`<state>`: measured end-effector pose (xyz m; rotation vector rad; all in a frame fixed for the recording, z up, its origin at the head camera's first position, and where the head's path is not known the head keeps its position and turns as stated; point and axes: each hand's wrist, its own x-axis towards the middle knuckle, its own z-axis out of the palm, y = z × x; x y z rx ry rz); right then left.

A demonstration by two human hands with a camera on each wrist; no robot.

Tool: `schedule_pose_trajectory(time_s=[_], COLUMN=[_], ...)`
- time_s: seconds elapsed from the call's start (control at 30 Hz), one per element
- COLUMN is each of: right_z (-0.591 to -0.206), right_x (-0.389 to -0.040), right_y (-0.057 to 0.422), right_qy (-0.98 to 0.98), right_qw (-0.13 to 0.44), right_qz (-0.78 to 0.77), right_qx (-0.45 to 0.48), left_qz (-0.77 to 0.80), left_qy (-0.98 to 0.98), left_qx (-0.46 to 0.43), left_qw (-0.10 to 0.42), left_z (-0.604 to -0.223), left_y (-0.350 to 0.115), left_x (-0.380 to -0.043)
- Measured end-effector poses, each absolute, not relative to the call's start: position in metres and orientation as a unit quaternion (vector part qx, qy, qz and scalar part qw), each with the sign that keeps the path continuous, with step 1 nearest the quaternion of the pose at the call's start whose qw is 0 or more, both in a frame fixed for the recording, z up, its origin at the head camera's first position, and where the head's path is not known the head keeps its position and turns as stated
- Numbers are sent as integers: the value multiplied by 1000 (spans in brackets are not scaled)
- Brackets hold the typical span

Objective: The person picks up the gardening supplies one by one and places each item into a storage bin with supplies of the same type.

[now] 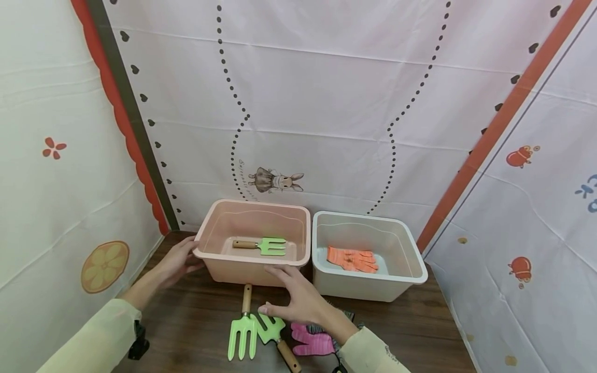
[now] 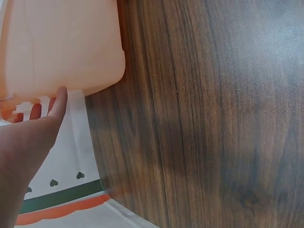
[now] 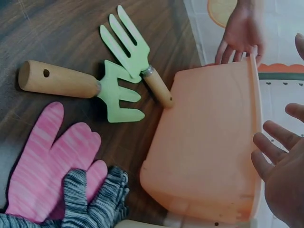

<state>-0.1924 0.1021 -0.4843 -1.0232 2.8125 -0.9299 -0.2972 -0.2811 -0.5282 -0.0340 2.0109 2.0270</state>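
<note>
My left hand (image 1: 179, 263) is at the left end of the peach plastic bin (image 1: 261, 273), its fingers touching the side near the rim. Over the bin's front right part, my right hand (image 1: 300, 298) is spread with nothing in it, fingertips close to the front rim in the right wrist view. Inside the bin lies a green hand fork (image 1: 270, 246) with a wooden handle. Two more green hand forks lie on the table before the bin: one fork (image 1: 243, 331) points its tines toward me, and the other fork (image 3: 116, 92) overlaps it.
Right of the peach bin stands a pale grey bin (image 1: 364, 286) holding orange gloves (image 1: 353, 259). A pink glove (image 1: 313, 343) and a dark striped glove (image 3: 97, 197) lie on the wooden table (image 1: 401, 336) under my right forearm. Printed white cloth (image 1: 317, 103) hangs behind and at both sides.
</note>
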Motion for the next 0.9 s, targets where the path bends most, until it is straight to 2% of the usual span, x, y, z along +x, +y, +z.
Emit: schedule_pose_trajectory(time_s=[0.9], right_z=[-528], right_x=[-183], right_y=[101], right_qy=[887], right_qw=[84], right_qz=[-346], right_qx=[-296], left_qz=[714], left_qy=[684], left_qx=[5], left_qw=[149], left_z=[-531], left_y=[-281], left_x=[-294])
